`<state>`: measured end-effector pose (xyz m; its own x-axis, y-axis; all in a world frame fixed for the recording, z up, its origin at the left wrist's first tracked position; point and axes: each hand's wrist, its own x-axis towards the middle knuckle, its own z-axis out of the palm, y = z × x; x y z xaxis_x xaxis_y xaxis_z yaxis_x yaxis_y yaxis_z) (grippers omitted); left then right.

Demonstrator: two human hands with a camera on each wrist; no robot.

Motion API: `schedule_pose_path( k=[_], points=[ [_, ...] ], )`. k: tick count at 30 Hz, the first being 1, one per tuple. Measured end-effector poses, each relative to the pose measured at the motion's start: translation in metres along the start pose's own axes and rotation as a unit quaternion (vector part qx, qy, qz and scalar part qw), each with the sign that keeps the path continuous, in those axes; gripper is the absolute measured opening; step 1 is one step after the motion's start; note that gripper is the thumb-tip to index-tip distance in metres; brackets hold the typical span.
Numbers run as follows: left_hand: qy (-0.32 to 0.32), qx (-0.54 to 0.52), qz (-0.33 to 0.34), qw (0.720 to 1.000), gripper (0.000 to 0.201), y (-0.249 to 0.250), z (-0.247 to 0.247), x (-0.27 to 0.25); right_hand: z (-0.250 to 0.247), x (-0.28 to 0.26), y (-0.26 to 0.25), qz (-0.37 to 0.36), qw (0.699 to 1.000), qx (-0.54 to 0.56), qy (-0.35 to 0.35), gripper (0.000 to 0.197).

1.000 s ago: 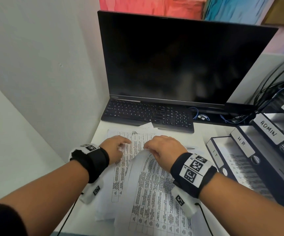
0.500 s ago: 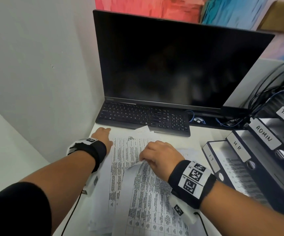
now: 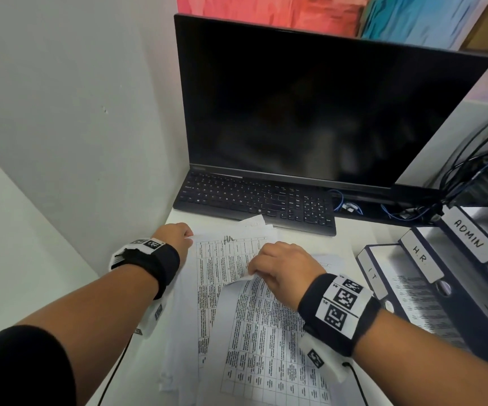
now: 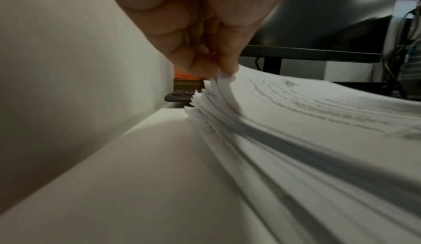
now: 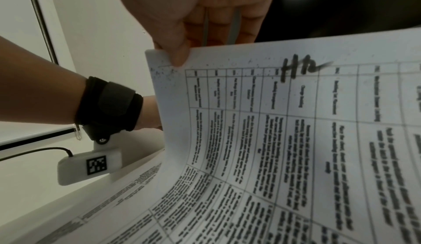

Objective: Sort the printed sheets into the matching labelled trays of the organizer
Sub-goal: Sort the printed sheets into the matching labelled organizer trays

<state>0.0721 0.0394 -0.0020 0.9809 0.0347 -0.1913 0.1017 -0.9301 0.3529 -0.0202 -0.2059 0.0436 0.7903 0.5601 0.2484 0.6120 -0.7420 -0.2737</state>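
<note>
**Both hands on the paper pile**

Nearest: a loose pile [image 3: 207,303] of printed sheets spread on the white bench [image 3: 348,232], edges fanned and uneven.

Right hand [image 3: 281,268] over the middle of the pile, thumb and fingers clamped on the corner of the top sheet [image 5: 296,130]. That sheet curls up off the pile; it carries a printed table and "HR" handwritten in black at its head.

Left hand [image 3: 175,237] at the pile's far left corner, fingertips pinching the corner of a lower sheet [image 4: 224,78] and lifting it slightly off the rest.

To the right, the organizer [image 3: 453,276]: dark stepped trays with white labels reading IT, H.R., ADMIN, and one cut off by the frame edge. A printed sheet already lies in the IT tray [image 3: 407,291].

Farther back, a black keyboard [image 3: 254,200] touching the pile's far edge, then a dark monitor [image 3: 310,106]. Tangled cables [image 3: 471,177] behind the organizer.
</note>
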Motion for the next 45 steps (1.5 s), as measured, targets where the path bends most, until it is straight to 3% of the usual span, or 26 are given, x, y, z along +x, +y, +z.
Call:
schedule_pose_path(
  k=[4,9,15,16,19,21,26,29,32,34,38,39,41,45],
  points=[
    [0.019,-0.011,0.032,0.999,0.017,0.002,-0.004,-0.009,0.0,0.001,0.0,-0.001,1.0,0.004,-0.012,0.016],
    [0.086,-0.063,0.097,0.99,0.018,0.022,-0.01,-0.03,-0.008,0.006,-0.002,0.012,0.999,-0.004,-0.031,0.008],
    [0.017,-0.187,0.201,0.961,0.006,0.058,-0.004,-0.078,-0.007,0.007,-0.001,0.033,0.999,-0.014,0.004,0.017],
    [0.003,-0.213,0.204,0.956,0.005,0.062,0.0,-0.083,-0.009,0.007,-0.002,0.033,0.999,-0.016,-0.008,0.016],
    [-0.019,-0.304,0.17,0.937,0.025,0.065,0.011,-0.09,-0.017,0.01,-0.007,0.038,0.995,-0.031,-0.09,0.011],
    [-0.038,-0.33,0.157,0.93,0.027,0.065,0.014,-0.092,-0.018,0.008,-0.006,0.051,0.985,-0.043,-0.159,0.023],
    [-0.044,-0.301,0.136,0.943,0.018,0.048,0.014,-0.08,-0.017,0.001,-0.004,0.065,0.982,-0.033,-0.174,0.026],
    [-0.063,-0.278,0.106,0.953,0.013,0.034,0.01,-0.073,-0.02,-0.002,-0.001,0.066,0.99,-0.005,-0.125,0.023],
    [-0.16,-0.304,0.156,0.926,0.049,0.036,0.006,-0.08,-0.023,-0.003,-0.001,0.051,0.998,0.004,-0.04,0.012],
    [-0.189,-0.327,0.175,0.909,0.057,0.046,0.007,-0.083,-0.025,-0.003,-0.001,0.057,0.998,-0.001,-0.011,0.009],
    [-0.1,-0.198,0.192,0.956,0.011,0.073,0.007,-0.087,-0.04,0.002,-0.006,0.082,0.997,0.008,-0.009,0.014],
    [-0.076,-0.204,0.18,0.959,0.012,0.077,0.006,-0.087,-0.044,0.002,-0.005,0.099,0.995,0.004,-0.007,0.017],
    [-0.056,-0.27,0.135,0.952,0.011,0.082,0.0,-0.087,-0.054,0.0,0.0,0.148,0.989,0.002,0.016,0.037],
    [-0.035,-0.365,0.103,0.925,0.013,0.078,-0.027,-0.086,-0.067,-0.02,0.034,0.282,0.949,-0.014,0.138,0.084]
  ],
)
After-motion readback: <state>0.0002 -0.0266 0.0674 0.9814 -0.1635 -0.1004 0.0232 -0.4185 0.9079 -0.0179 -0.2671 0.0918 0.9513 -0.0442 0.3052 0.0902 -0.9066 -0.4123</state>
